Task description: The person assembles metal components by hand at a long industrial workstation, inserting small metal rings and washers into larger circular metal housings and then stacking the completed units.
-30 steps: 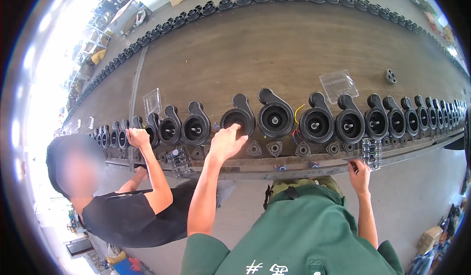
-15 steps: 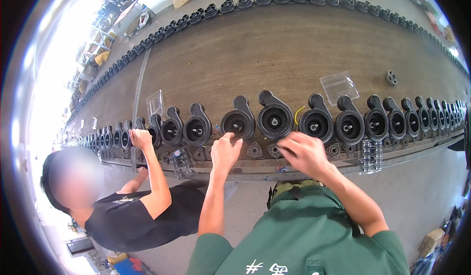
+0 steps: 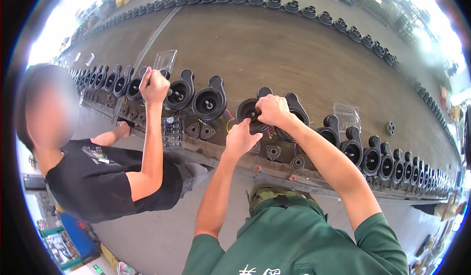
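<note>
In front of me is a round black plastic housing (image 3: 240,109) with a spout-like arm and a metal shaft in its cup. My right hand (image 3: 273,109) reaches over it from the right, its curled fingers down in the cup near the shaft. Whatever those fingertips hold is hidden. My left hand (image 3: 240,140) is at the near rim, index finger at the edge and thumb stretched apart to the right. Another black housing (image 3: 297,109) stands just right, partly behind my right forearm. Coloured wires (image 3: 229,120) show beside the worked housing.
More housings (image 3: 208,103) line the table edge both ways. Metal flanges (image 3: 273,152) lie along the near edge. Clear plastic trays (image 3: 347,117) and a loose round part (image 3: 390,128) lie on the table (image 3: 235,44). A co-worker's raised hand (image 3: 154,86) works at left.
My right hand has moved from the near edge up over a housing's cup, and my left hand stays close by. The whole view has turned. The co-worker's raised hand remains over the row.
</note>
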Demonstrator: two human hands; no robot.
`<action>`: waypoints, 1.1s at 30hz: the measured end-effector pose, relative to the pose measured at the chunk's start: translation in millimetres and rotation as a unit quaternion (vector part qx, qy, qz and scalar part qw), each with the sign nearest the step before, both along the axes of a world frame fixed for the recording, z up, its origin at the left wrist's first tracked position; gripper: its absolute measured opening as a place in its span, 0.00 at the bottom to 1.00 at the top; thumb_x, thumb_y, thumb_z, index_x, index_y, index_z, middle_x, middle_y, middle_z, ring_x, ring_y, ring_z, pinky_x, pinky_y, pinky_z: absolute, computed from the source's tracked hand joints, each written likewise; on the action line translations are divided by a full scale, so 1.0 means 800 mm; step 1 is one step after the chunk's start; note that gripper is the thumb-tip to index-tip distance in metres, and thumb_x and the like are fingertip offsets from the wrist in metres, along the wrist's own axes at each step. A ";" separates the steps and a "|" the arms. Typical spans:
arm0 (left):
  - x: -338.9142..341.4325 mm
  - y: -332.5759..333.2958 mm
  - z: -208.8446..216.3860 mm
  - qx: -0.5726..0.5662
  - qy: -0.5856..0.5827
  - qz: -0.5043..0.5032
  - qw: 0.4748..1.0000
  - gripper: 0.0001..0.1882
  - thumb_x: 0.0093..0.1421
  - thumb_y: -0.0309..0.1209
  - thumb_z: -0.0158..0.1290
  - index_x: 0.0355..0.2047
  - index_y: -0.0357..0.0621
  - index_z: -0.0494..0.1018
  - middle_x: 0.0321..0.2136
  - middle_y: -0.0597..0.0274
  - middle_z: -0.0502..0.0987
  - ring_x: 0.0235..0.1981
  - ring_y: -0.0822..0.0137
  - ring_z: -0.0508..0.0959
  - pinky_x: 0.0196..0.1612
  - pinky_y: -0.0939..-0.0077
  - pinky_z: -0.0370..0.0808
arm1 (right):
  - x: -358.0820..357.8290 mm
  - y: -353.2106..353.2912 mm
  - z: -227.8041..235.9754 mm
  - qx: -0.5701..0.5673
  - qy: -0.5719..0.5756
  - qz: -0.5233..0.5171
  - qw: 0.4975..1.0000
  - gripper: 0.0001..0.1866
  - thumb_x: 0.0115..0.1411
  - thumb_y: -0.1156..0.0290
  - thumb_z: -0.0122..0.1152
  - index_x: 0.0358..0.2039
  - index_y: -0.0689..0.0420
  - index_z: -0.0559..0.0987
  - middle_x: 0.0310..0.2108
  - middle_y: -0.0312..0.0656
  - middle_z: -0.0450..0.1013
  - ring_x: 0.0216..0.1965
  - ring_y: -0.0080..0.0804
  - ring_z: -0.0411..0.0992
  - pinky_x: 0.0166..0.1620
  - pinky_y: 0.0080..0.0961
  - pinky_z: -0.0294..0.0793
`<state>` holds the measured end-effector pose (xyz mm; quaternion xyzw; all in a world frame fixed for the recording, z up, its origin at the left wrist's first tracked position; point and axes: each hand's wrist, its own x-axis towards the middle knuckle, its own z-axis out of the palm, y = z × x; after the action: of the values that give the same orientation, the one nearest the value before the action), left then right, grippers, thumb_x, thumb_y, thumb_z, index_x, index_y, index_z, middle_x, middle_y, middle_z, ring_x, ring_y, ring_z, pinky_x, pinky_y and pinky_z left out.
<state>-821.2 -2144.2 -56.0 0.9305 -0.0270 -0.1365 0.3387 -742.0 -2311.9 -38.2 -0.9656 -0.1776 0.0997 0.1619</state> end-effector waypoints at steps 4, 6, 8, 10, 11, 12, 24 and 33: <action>0.004 0.001 -0.003 -0.021 0.014 0.012 1.000 0.30 0.54 0.44 0.66 0.54 0.42 0.76 0.42 0.48 0.85 0.47 0.48 0.84 0.52 0.57 0.80 | 0.002 0.004 -0.012 0.012 -0.006 -0.029 0.999 0.11 0.43 0.71 0.66 0.29 0.46 0.90 0.29 0.49 0.82 0.35 0.50 0.82 0.39 0.41 0.82; 0.004 0.002 -0.009 -0.036 0.017 0.017 0.999 0.30 0.54 0.43 0.66 0.54 0.42 0.76 0.42 0.48 0.85 0.47 0.49 0.84 0.51 0.58 0.80 | 0.002 0.004 -0.013 0.019 -0.013 -0.028 0.999 0.12 0.43 0.71 0.66 0.29 0.46 0.90 0.29 0.49 0.82 0.35 0.50 0.82 0.39 0.41 0.81; 0.007 0.004 -0.005 -0.052 0.027 0.019 0.998 0.30 0.54 0.42 0.66 0.54 0.41 0.76 0.42 0.48 0.85 0.47 0.49 0.84 0.51 0.59 0.80 | 0.001 0.003 -0.017 0.018 -0.017 -0.024 0.999 0.12 0.44 0.71 0.66 0.30 0.44 0.90 0.30 0.45 0.83 0.36 0.49 0.82 0.39 0.41 0.81; 0.005 0.005 -0.007 -0.061 0.028 0.022 0.997 0.29 0.54 0.41 0.67 0.54 0.41 0.76 0.42 0.47 0.85 0.47 0.48 0.84 0.51 0.59 0.80 | -0.004 0.002 -0.019 0.027 -0.027 -0.016 0.999 0.11 0.44 0.70 0.67 0.30 0.45 0.90 0.30 0.44 0.82 0.36 0.49 0.82 0.40 0.41 0.81; 0.004 0.005 -0.010 -0.063 0.028 0.024 0.997 0.29 0.54 0.41 0.67 0.54 0.41 0.76 0.42 0.47 0.85 0.47 0.48 0.84 0.51 0.59 0.80 | -0.006 0.004 -0.019 0.033 -0.032 -0.012 0.999 0.11 0.44 0.70 0.67 0.30 0.45 0.90 0.30 0.43 0.82 0.37 0.49 0.81 0.40 0.42 0.81; 0.005 0.003 -0.017 -0.060 0.024 0.026 0.998 0.29 0.54 0.42 0.67 0.52 0.41 0.76 0.41 0.45 0.85 0.47 0.47 0.84 0.51 0.58 0.80 | -0.006 0.002 -0.018 0.018 -0.032 0.000 0.999 0.10 0.45 0.69 0.67 0.30 0.45 0.90 0.32 0.41 0.82 0.38 0.47 0.81 0.41 0.42 0.81; 0.009 -0.001 -0.013 -0.105 0.019 0.019 0.994 0.36 0.55 0.41 0.68 0.57 0.32 0.71 0.44 0.37 0.83 0.49 0.43 0.83 0.52 0.56 0.79 | 0.002 -0.015 -0.021 0.075 -0.054 0.080 0.992 0.10 0.47 0.64 0.68 0.30 0.49 0.89 0.34 0.40 0.81 0.40 0.46 0.81 0.42 0.43 0.81; -0.012 0.014 0.011 -0.286 0.020 0.128 0.950 0.25 0.61 0.26 0.62 0.57 0.31 0.71 0.19 0.67 0.77 0.19 0.80 0.72 0.21 0.79 0.65 | -0.003 -0.026 -0.013 0.177 0.051 0.028 0.983 0.14 0.47 0.58 0.72 0.31 0.51 0.89 0.32 0.43 0.83 0.37 0.44 0.82 0.42 0.39 0.81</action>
<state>-830.7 -2133.3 -47.5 0.7875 0.0610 -0.0976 0.6055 -744.1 -2332.7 -48.6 -0.9102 -0.2107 0.1201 0.3358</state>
